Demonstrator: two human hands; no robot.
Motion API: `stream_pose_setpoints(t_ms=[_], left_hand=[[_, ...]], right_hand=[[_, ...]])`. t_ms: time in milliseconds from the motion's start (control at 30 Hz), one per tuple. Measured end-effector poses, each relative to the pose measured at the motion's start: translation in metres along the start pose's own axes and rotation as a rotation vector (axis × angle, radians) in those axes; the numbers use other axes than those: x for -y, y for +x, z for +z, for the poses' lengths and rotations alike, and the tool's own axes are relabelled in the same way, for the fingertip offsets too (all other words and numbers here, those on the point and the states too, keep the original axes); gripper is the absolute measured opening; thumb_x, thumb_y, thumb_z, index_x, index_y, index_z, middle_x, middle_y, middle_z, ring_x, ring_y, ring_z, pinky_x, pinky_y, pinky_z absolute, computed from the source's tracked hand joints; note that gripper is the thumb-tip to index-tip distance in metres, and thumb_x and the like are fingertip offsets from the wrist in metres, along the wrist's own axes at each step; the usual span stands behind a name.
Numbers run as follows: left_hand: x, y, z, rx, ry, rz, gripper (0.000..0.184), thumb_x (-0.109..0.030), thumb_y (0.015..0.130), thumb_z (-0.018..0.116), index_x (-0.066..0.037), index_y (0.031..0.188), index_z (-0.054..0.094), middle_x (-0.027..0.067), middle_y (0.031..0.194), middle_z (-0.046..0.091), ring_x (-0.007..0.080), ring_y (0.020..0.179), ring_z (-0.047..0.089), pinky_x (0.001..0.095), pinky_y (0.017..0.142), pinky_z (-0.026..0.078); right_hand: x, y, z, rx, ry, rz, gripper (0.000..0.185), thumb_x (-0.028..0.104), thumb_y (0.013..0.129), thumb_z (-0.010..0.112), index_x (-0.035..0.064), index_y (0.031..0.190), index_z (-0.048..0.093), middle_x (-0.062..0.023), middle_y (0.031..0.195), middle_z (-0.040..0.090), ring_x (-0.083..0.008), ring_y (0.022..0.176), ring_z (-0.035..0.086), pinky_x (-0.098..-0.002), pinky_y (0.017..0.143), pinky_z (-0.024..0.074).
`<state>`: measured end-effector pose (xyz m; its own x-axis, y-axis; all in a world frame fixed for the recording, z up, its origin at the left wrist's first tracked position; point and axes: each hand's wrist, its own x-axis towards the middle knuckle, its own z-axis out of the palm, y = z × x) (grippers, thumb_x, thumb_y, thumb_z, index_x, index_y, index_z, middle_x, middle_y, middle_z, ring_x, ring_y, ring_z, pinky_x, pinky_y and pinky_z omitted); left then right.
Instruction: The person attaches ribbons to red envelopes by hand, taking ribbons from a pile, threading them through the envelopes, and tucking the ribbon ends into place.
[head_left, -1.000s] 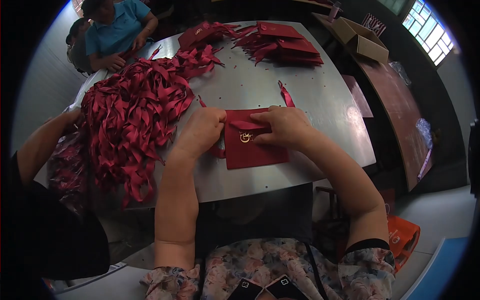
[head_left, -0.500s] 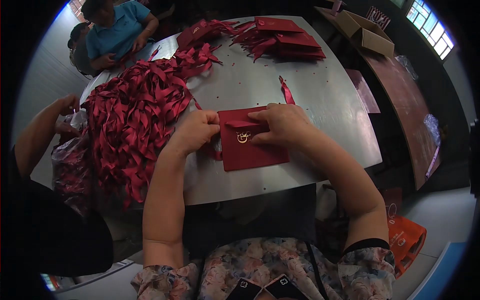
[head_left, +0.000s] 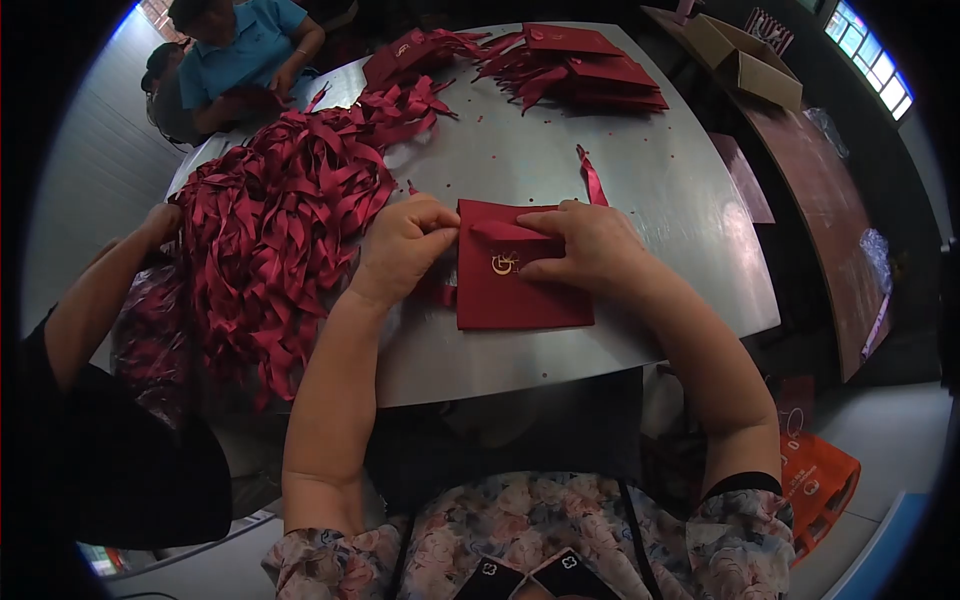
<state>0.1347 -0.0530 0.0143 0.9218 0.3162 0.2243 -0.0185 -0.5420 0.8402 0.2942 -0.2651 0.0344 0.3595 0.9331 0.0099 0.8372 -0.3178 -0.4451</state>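
A flat dark-red gift bag (head_left: pixel 525 300) with a gold logo lies on the metal table in front of me. A red ribbon loop (head_left: pixel 500 234) crosses its upper face. My left hand (head_left: pixel 405 245) is closed in a pinch at the bag's upper left edge. Red ribbon shows above and below that hand; the exact grip at the fingertips is hidden. Resting on the bag's right half is my right hand (head_left: pixel 585 245), thumb and fingers apart around the ribbon loop. A ribbon end (head_left: pixel 591 178) sticks out beyond the right hand.
A big heap of red ribbons (head_left: pixel 285 220) fills the table's left side. Finished-looking red bags (head_left: pixel 610 80) are stacked at the back. A person in a blue shirt (head_left: pixel 245 50) works across the table; another person's arm (head_left: pixel 110 280) reaches in from the left beside a plastic bag (head_left: pixel 150 330).
My left fingers have shifted slightly back from the bag's edge. My right hand still rests on the bag. The arm at left has moved toward the ribbon heap. The whole view has shifted a little.
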Motion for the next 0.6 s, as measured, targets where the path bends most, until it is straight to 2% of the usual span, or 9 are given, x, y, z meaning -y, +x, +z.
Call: stream_pose_setpoints(t_ms=[333,400,433,533,600], left_hand=[[-0.003,-0.005,0.014,-0.034,-0.021,-0.014,0.018,0.001,0.079,0.063,0.002,0.095,0.069,0.0062,0.089,0.063,0.0160,0.082,0.060,0.0271,0.073,0.046],[0.002,-0.004,0.016,-0.087,-0.036,0.121,0.018,0.002,0.078,0.063,0.001,0.095,0.069,0.0064,0.088,0.062,0.0163,0.080,0.059,0.0275,0.072,0.046],[0.002,-0.004,0.016,-0.086,-0.032,0.124,0.018,0.002,0.078,0.063,0.001,0.095,0.069,0.0064,0.088,0.062,0.0163,0.080,0.059,0.0275,0.072,0.046],[-0.007,-0.005,0.019,-0.122,0.065,0.177,0.015,0.002,0.079,0.062,0.001,0.093,0.067,0.0085,0.088,0.060,0.0202,0.078,0.059,0.0291,0.071,0.046],[-0.015,-0.006,0.020,-0.146,0.277,0.271,0.010,0.001,0.080,0.062,0.000,0.090,0.064,0.0120,0.085,0.057,0.0283,0.078,0.059,0.0337,0.070,0.047]], right_hand=[[0.000,-0.003,0.000,-0.033,0.031,0.018,0.063,0.051,0.075,0.074,0.0178,0.128,0.064,-0.0138,0.109,0.065,-0.0295,0.103,0.063,-0.0403,0.090,0.0494],[0.000,-0.004,0.001,-0.031,0.029,0.028,0.063,0.050,0.075,0.074,0.0179,0.127,0.064,-0.0138,0.109,0.065,-0.0296,0.103,0.063,-0.0403,0.090,0.0494],[-0.001,-0.005,0.002,-0.041,0.039,0.021,0.063,0.050,0.075,0.074,0.0181,0.127,0.064,-0.0138,0.109,0.065,-0.0296,0.103,0.063,-0.0402,0.090,0.0494],[-0.002,-0.005,0.000,-0.046,0.049,0.022,0.063,0.050,0.074,0.075,0.0179,0.127,0.064,-0.0136,0.109,0.065,-0.0297,0.103,0.063,-0.0402,0.090,0.0494],[-0.002,-0.006,-0.001,-0.041,0.046,0.026,0.063,0.050,0.074,0.075,0.0175,0.127,0.064,-0.0136,0.109,0.065,-0.0297,0.103,0.063,-0.0402,0.090,0.0494]])
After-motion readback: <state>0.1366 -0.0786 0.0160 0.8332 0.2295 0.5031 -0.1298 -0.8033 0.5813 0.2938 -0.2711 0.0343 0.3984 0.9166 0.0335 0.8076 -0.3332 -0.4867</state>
